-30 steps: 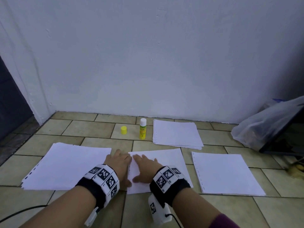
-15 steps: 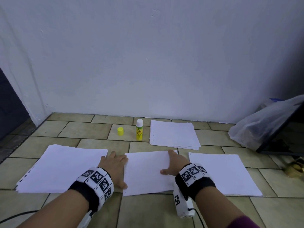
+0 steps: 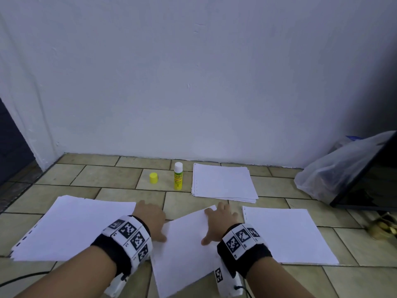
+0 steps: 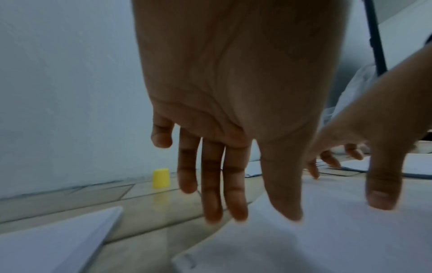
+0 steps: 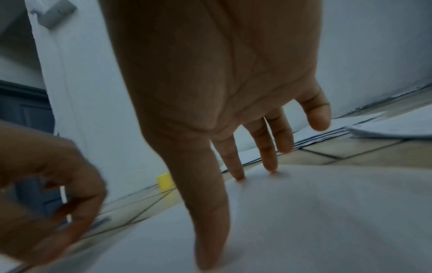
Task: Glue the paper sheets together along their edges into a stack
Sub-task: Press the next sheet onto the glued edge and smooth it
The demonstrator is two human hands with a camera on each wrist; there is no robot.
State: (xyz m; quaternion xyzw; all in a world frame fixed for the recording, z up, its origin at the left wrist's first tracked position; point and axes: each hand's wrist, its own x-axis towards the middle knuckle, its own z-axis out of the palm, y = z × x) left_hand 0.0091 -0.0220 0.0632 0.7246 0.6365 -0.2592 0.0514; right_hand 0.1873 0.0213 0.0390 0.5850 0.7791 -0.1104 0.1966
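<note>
A white middle sheet (image 3: 184,250) lies skewed on the tiled floor between my hands. My left hand (image 3: 150,218) rests flat at its left edge, fingers straight (image 4: 233,203). My right hand (image 3: 219,220) presses flat on its far right corner, fingertips (image 5: 238,175) on the paper (image 5: 304,221). A paper stack (image 3: 71,226) lies to the left, and a single sheet (image 3: 285,233) to the right. Another stack (image 3: 223,182) sits near the wall. The uncapped glue stick (image 3: 178,176) stands beside its yellow cap (image 3: 153,177), which also shows as the cap (image 4: 161,178) in the left wrist view.
A white wall rises just behind the papers. A clear plastic bag (image 3: 335,171) and a dark panel (image 3: 369,181) stand at the right. A black cable (image 3: 23,277) lies at the lower left. A dark doorway (image 3: 10,143) opens at the far left.
The right hand slid from the sheet's left part to its right corner. The middle sheet has turned, its near end now swung towards me and to the left.
</note>
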